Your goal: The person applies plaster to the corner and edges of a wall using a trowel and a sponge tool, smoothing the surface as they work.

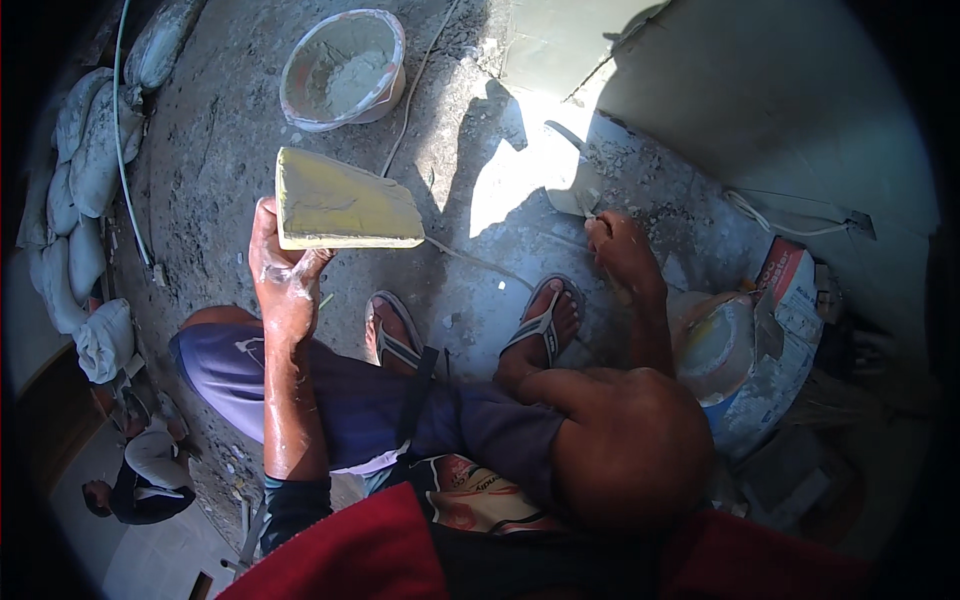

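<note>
"One tool apiece?"
"Left hand (284,275) holds a yellow board (345,205) at ten o'clock, right hand (622,250) a trowel (570,190) at one, fingers closed on both."
"Bucket (388,103)?"
"Eleven o'clock, grey paste (357,80) inside."

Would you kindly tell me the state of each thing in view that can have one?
Yellow board: held raised, smeared
Left hand: closed on it, smeared
Flat-bladed tool: held by its handle
Right hand: closed on that handle
Far bucket: open, partly filled with pale mix
Right-side bucket: open
White sacks: piled
Sandals: worn
</note>
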### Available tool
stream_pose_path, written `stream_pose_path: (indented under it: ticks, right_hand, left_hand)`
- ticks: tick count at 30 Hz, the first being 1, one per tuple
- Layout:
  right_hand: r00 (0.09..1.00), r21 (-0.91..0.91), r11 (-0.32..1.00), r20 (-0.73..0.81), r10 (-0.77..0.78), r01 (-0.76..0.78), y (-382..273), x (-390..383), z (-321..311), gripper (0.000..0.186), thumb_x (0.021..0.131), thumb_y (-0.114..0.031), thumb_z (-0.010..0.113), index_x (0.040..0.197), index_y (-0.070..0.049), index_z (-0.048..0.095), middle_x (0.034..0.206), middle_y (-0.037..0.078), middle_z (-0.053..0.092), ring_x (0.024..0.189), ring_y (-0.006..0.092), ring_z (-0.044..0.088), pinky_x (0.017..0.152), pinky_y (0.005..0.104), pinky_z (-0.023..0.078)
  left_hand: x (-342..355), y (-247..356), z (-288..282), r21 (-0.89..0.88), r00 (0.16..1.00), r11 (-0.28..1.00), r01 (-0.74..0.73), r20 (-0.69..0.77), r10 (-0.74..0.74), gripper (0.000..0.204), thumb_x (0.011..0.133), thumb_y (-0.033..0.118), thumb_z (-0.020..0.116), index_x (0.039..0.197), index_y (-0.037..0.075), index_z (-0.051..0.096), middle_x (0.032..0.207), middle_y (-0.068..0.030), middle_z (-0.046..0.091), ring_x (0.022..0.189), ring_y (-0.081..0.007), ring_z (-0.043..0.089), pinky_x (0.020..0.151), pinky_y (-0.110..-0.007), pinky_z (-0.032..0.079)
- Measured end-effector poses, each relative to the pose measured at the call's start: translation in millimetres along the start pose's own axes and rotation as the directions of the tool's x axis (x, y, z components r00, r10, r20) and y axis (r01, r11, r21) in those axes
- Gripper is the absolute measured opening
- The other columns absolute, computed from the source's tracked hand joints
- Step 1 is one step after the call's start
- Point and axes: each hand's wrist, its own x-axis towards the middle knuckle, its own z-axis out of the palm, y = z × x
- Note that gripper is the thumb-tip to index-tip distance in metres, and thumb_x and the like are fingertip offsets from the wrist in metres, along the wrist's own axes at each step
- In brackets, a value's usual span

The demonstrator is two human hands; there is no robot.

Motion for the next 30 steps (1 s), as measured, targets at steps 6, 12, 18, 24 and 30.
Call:
stream_pose_path:
  ticks: [6,12,18,24,30]
  right_hand:
    - [0.998,-0.242,0.969,0.003,-0.056,0.056,6,-2,13,0.037,0.091,-0.028,0.055,0.095,0.008,0.064,0.098,0.034,0.064,0.099,0.0488,0.061,0.086,0.051,0.049]
    - [0.994,-0.358,0.93,-0.037,-0.104,0.084,3,3,25,0.036,0.091,-0.027,0.053,0.096,0.007,0.064,0.098,0.033,0.065,0.099,0.0494,0.062,0.088,0.0527,0.049]
    - [0.993,-0.388,0.917,-0.037,-0.111,0.088,4,2,28,0.034,0.091,-0.026,0.054,0.096,0.006,0.064,0.096,0.033,0.065,0.097,0.0495,0.062,0.088,0.0534,0.05]
    - [0.992,-0.392,0.913,-0.018,-0.129,0.112,1,0,31,0.033,0.091,-0.025,0.054,0.094,0.006,0.064,0.094,0.033,0.065,0.096,0.0493,0.062,0.087,0.0535,0.05]
    - [0.988,-0.338,0.93,-0.009,-0.153,0.141,-5,1,22,0.034,0.091,-0.025,0.054,0.095,0.007,0.064,0.094,0.033,0.065,0.097,0.049,0.062,0.086,0.053,0.05]
  left_hand:
    - [0,-1,-3,-0.012,1.0,1.0,0.0,0.019,0.0,0.038,0.082,0.0,0.076,0.11,0.005,0.051,0.101,-0.0007,0.058,0.095,-0.0091,0.058,0.084,-0.026,0.05]
    - [-2,0,-6,0.104,0.999,0.994,-0.032,0.004,0.031,0.038,0.081,0.003,0.078,0.108,0.005,0.052,0.101,-0.0006,0.058,0.094,-0.0092,0.058,0.083,-0.026,0.051]
    - [-2,-3,-8,0.077,0.999,0.996,-0.046,0.01,0.045,0.037,0.081,0.002,0.077,0.108,0.005,0.052,0.101,-0.0007,0.058,0.093,-0.0091,0.058,0.082,-0.026,0.051]
    - [-1,-2,-3,-0.04,1.0,0.999,0.009,-0.007,-0.009,0.037,0.081,-0.001,0.077,0.107,0.006,0.052,0.101,-0.0005,0.058,0.094,-0.0093,0.058,0.083,-0.026,0.05]
    - [-1,-3,-7,0.012,0.999,1.0,-0.029,0.015,0.028,0.037,0.082,-0.002,0.075,0.108,0.006,0.051,0.101,-0.0009,0.059,0.094,-0.0101,0.059,0.084,-0.027,0.05]
